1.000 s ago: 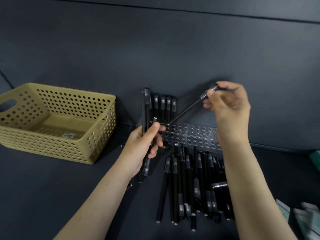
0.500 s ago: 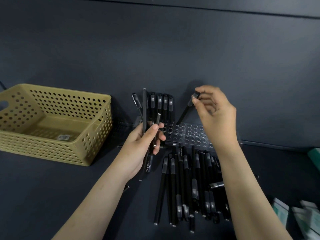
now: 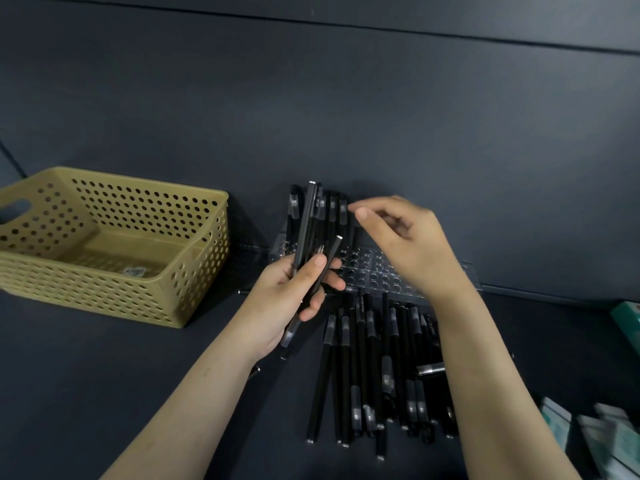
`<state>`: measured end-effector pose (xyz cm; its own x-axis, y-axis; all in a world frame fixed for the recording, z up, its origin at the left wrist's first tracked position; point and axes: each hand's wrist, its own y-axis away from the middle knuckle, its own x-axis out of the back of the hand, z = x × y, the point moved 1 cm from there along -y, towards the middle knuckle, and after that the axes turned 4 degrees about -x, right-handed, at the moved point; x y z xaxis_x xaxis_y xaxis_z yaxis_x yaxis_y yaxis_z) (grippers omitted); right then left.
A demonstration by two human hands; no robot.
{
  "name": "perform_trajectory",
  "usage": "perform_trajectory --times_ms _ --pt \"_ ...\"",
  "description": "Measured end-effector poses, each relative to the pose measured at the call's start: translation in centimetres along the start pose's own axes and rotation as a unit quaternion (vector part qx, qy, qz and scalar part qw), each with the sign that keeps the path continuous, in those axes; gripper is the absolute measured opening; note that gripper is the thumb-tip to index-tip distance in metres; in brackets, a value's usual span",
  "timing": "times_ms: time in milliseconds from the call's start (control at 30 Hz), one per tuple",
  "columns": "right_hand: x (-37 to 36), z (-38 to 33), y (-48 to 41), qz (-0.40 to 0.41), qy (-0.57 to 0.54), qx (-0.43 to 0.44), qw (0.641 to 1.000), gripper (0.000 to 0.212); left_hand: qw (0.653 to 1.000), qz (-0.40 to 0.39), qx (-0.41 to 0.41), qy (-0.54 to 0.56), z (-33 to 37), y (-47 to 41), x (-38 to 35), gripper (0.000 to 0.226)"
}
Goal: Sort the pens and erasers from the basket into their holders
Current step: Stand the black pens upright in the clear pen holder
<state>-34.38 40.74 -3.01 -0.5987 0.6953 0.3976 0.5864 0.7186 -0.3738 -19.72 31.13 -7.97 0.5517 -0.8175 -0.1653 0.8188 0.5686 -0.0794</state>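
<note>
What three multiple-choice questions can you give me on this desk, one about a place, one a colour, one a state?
1. Where is the basket? A) left of the left hand B) on a chair C) on a shelf
2. What colour is the basket? A) red B) tan C) white
3. What is the left hand doing? A) lying flat B) reaching into the basket C) gripping several pens
Answers: 1 A, it sits at the far left; 2 B, its walls are tan; 3 C, it curls round the pens.
</note>
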Motion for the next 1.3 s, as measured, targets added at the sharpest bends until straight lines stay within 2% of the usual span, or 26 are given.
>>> perform_trajectory --times_ms 100,233,333,400,467,567,633,700,867,967,1100,1300 --pt "-0.4 -0.3 0.3 -0.043 -0.056 -0.065 0.995 0.016 0.999 -0.040 0.006 -0.018 0.0 0.2 -0.2 0.037" --pt "-1.0 -0.2 0.3 -0.034 -0.147 -0.120 0.981 0.007 0.995 -0.096 0.029 -0.007 0.0 0.6 -0.6 0.035" --pt "-1.0 -0.2 0.1 -0.033 -0.231 -0.141 0.962 0.007 0.993 -0.110 0.038 -0.004 0.0 0.5 -0.7 0.034" --pt "-0.7 -0.2 -0.2 0.022 -0.299 -0.133 0.945 0.012 0.993 -0.106 0.043 -0.007 0.0 0.4 -0.5 0.034" --pt "0.0 0.0 -0.3 0.139 -0.332 -0.096 0.928 0.021 0.994 -0.093 0.047 -0.017 -0.2 0.3 -0.3 0.035" --pt "1.7 0.7 0.0 0.304 -0.252 -0.042 0.918 0.024 0.996 -0.068 0.057 -0.015 -0.4 0.0 -0.1 0.039" --pt "2.3 1.0 0.3 0.356 -0.181 -0.021 0.916 0.023 0.996 -0.054 0.070 -0.005 -0.4 -0.2 0.0 0.040" --pt "2.4 1.4 0.4 0.373 -0.130 -0.002 0.919 0.025 0.996 -0.044 0.075 -0.011 -0.5 -0.3 0.1 0.041" --pt "1.7 2.6 0.1 0.353 -0.019 0.019 0.935 0.031 0.997 -0.030 0.075 -0.004 -0.8 -0.5 0.1 0.036" --pt "1.1 3.1 0.1 0.339 0.008 0.035 0.940 0.024 0.996 -0.021 0.084 0.025 -0.8 -0.6 0.1 0.025" --pt "0.3 3.2 0.2 0.331 0.076 0.062 0.939 0.022 0.995 -0.023 0.086 0.042 -0.6 -0.7 0.1 0.024" --pt "-0.7 3.6 0.2 0.248 0.188 0.114 0.943 0.026 0.994 -0.047 0.094 0.029 -0.4 -0.6 0.2 0.023"
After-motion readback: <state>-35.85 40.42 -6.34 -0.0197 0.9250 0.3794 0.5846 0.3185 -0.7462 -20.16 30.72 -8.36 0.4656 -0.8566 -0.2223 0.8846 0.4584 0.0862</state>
